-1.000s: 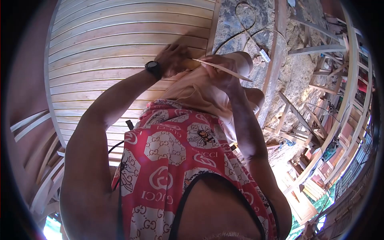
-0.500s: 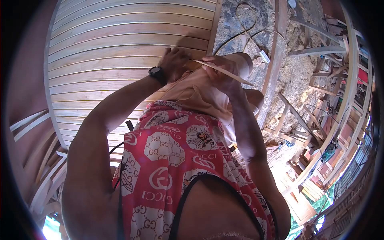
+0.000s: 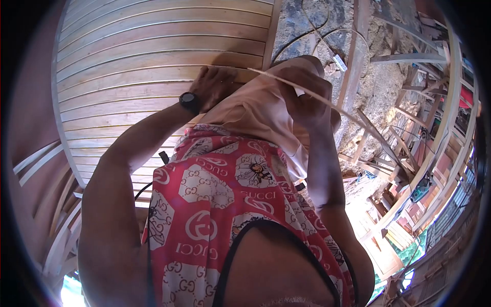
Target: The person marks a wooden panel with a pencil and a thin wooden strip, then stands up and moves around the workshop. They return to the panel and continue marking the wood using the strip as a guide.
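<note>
My right hand (image 3: 307,100), in shadow right of the upper centre, has its grip closed on a thin wooden strip (image 3: 279,78). The strip runs slantwise across the hand, one tip pointing toward the upper centre of the frame, the other reaching down and to the right, where it overlaps the pale ground (image 3: 381,92) from this view.

My left hand (image 3: 215,84) is at the upper centre-left, over a slatted wooden panel (image 3: 128,77), just beside the peach-coloured cloth (image 3: 250,115) over my legs. The fingers are dark and partly blurred, so I cannot tell whether that grip is apart or together. The strip's upper tip lies near this hand. I wear a dark watch (image 3: 190,102) on the left wrist.

The panel fills the upper left, its slats running across the frame. At the upper right a looped cable (image 3: 358,33) lies on the ground, with a white block (image 3: 339,63) beside a long beam (image 3: 353,61). Farther right stand wooden frames (image 3: 409,59). My red-and-white patterned shirt (image 3: 209,189) takes up the lower centre.
</note>
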`<control>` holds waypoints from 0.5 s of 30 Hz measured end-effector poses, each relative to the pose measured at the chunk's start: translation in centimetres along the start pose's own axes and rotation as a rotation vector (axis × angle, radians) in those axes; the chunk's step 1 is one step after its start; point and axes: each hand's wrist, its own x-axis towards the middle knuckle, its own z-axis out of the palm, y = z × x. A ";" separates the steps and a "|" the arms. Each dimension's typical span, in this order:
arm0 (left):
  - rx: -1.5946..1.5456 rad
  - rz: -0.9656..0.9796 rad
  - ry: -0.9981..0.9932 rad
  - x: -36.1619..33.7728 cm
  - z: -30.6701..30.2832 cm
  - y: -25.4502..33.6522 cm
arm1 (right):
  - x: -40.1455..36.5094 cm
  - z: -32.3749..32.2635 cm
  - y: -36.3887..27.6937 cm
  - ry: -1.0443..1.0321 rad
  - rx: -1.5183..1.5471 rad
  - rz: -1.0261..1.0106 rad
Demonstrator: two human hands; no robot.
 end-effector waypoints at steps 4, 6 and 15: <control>-0.068 -0.086 -0.124 -0.1 0.7 -0.3 | -0.9 1.5 1.8 -0.082 0.176 0.073; -0.033 -0.038 -0.104 -0.2 0.5 -0.3 | -0.9 2.6 3.0 -0.116 0.263 0.072; 0.012 -0.177 -0.247 0.5 -1.3 1.3 | 1.1 3.2 5.7 -0.248 0.209 -0.100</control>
